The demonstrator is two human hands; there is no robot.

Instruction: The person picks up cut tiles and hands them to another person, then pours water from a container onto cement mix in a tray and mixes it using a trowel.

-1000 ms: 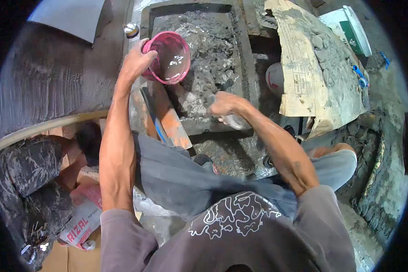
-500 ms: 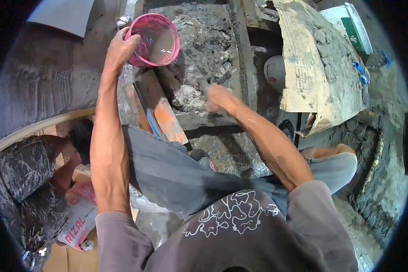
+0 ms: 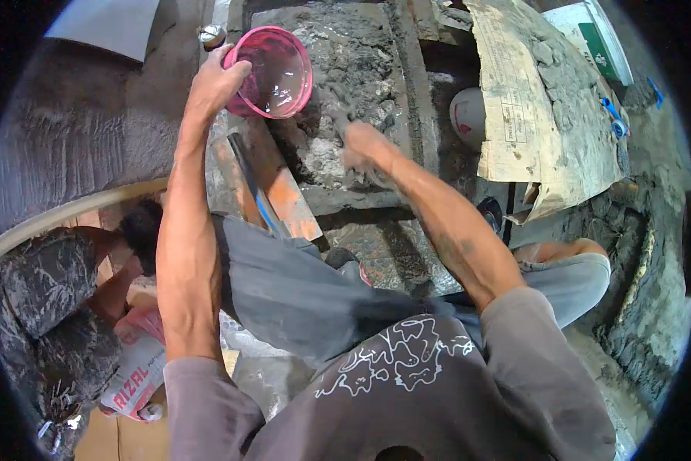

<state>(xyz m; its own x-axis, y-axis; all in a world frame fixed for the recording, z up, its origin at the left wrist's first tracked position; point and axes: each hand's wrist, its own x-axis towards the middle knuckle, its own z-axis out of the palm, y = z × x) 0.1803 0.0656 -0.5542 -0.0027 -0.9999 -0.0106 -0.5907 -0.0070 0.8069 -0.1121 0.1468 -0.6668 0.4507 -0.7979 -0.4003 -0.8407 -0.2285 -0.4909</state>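
Observation:
Gripped by its left rim, a pink bucket tilts over the left side of a trough, with grey murky liquid inside. My left hand is closed on that rim. In my right hand, closed and slightly blurred, is the handle of a tool whose far end is smeared by motion at the wet grey mix. The mix lies lumpy in the rectangular trough, wetter towards its far end.
Orange-stained boards lean at the trough's near left corner. Cement-covered cardboard holds a blue tool at right, beside a white bucket. A small can stands at upper left; a RIZAL sack lies lower left.
The pink bucket and my left hand have moved slightly up and left over the last second, with a small shift back right lately. My right hand has moved up and left with the tool.

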